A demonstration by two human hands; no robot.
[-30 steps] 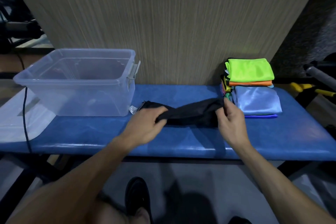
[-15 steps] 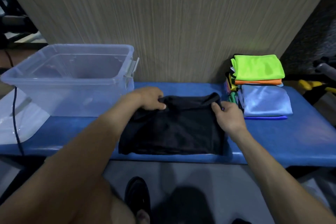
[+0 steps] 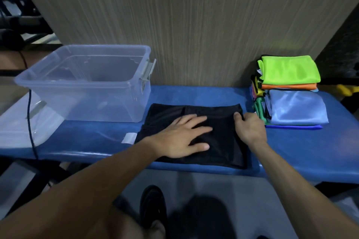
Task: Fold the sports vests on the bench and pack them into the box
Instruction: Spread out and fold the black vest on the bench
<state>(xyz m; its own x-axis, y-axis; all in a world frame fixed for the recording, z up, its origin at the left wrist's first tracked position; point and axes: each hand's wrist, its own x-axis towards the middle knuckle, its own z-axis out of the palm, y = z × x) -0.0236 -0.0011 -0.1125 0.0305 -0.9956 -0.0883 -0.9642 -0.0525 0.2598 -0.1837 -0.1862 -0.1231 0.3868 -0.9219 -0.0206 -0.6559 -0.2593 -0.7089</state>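
Our left hand (image 3: 182, 137) lies flat, fingers spread, pinning the black mesh vest (image 3: 223, 141) mid-frame; our right hand (image 3: 249, 129) seemingly pinches its edge to fold.

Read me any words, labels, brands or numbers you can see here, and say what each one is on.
No text can be read.
White tag at the left edge of the black vest: no print can be made out.
Clear box: no label shows.
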